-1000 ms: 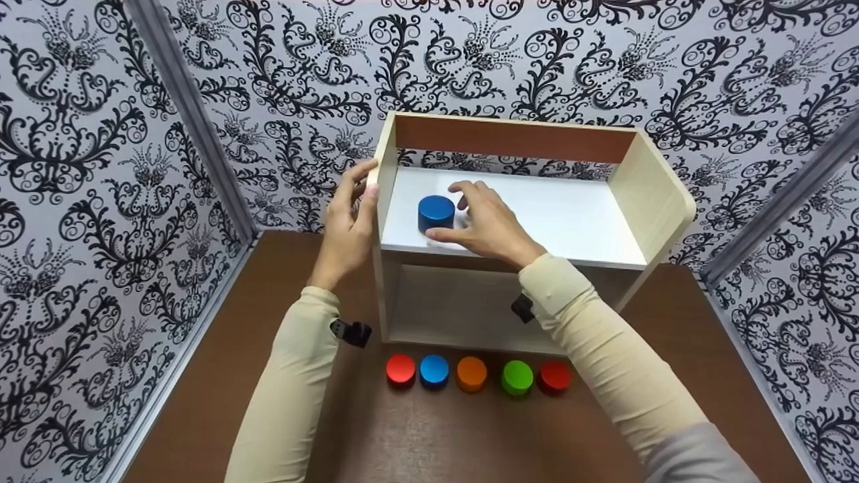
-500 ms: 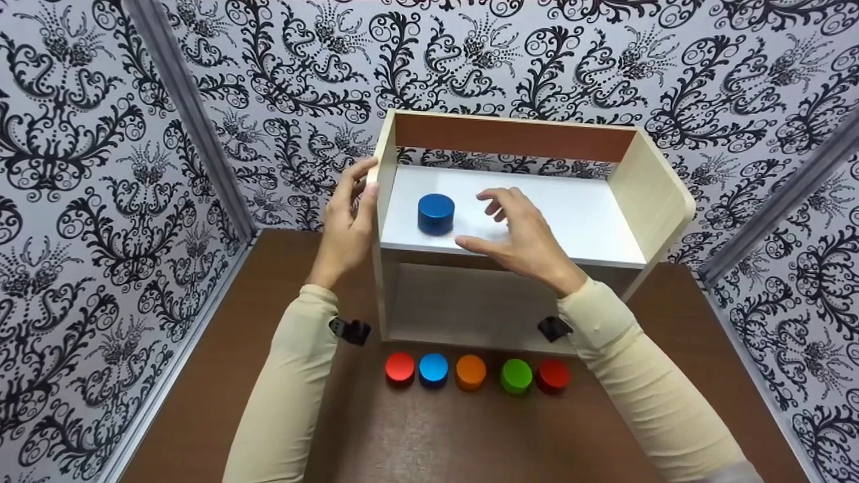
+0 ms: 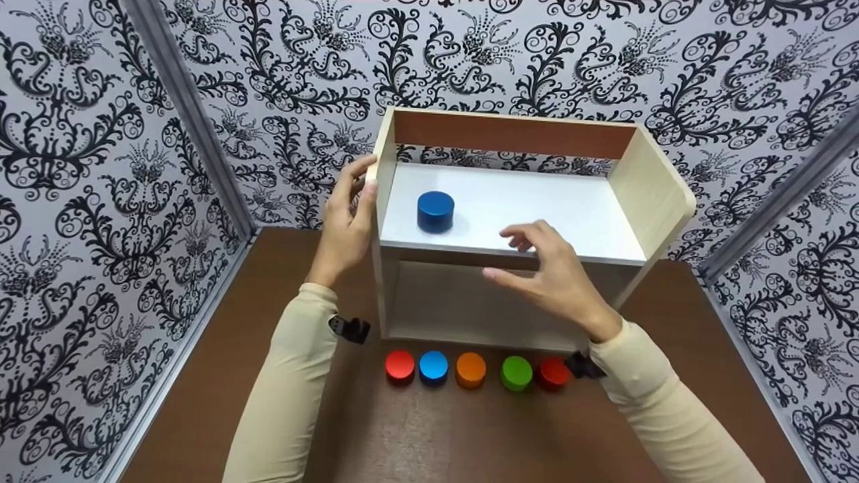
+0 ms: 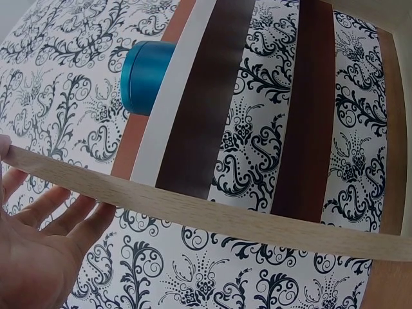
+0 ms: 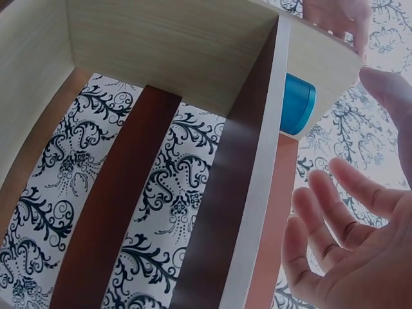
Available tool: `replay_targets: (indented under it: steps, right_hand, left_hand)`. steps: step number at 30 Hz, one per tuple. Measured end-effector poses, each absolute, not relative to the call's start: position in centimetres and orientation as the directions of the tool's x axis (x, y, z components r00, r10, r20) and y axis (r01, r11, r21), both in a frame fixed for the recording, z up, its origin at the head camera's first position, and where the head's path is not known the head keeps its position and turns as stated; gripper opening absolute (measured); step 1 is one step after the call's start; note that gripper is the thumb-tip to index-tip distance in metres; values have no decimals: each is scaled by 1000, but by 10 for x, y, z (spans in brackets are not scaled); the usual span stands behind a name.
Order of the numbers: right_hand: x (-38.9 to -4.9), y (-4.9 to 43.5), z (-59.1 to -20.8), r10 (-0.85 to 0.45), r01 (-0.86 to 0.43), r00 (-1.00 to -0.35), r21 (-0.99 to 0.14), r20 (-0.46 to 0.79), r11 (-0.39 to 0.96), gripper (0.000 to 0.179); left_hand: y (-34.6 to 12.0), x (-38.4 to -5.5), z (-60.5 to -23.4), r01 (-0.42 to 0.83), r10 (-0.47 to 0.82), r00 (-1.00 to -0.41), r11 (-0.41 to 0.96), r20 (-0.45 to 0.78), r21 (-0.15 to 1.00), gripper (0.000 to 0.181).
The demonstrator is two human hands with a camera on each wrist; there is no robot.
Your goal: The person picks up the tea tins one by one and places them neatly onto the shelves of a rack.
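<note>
On the white upper board of a small wooden shelf unit [image 3: 517,251] stands a dark blue cylinder [image 3: 435,212], near the left end. In the head view, my left hand [image 3: 347,225] holds the unit's left side panel [image 4: 212,215] by its front edge, thumb at the edge and fingers along the outer face. My right hand [image 3: 553,275] hovers before the upper board's front edge, thumb and fingers spread with nothing between them. The right wrist view shows the blue cylinder upright on the board, apart from the right hand's fingers [image 5: 322,212].
Along the brown table [image 3: 429,436], before the unit, a row of cylinders stands: a red one [image 3: 400,367], a light blue one [image 3: 433,367], an orange one [image 3: 471,369], a green one [image 3: 517,373] and another red one [image 3: 553,373]. Patterned walls [image 3: 282,60] enclose the table.
My right hand has drawn away from the blue cylinder, moving right and toward me. The cylinder stays where it was on the board. My left hand has kept its place on the side panel.
</note>
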State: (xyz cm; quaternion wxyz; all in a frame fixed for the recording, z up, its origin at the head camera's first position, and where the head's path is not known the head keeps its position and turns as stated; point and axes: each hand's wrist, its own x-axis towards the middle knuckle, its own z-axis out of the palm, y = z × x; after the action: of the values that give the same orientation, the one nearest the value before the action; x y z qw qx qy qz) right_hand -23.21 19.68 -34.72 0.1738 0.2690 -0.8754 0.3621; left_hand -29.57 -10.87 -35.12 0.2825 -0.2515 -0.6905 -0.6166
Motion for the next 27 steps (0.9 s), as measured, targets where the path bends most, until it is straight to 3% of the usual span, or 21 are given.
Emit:
replay_targets:
  steps: [16, 27]
  right_hand:
    - [-195, 240, -410, -307, -641, -740, -489, 599, 592, 62]
    - [-179, 259, -454, -252, -542, -818, -549, 517, 636, 60]
  left_hand:
    - [-111, -295, -350, 682, 8, -724, 165, 690, 713, 38]
    - [-109, -294, -350, 689, 4, -718, 150, 696, 709, 38]
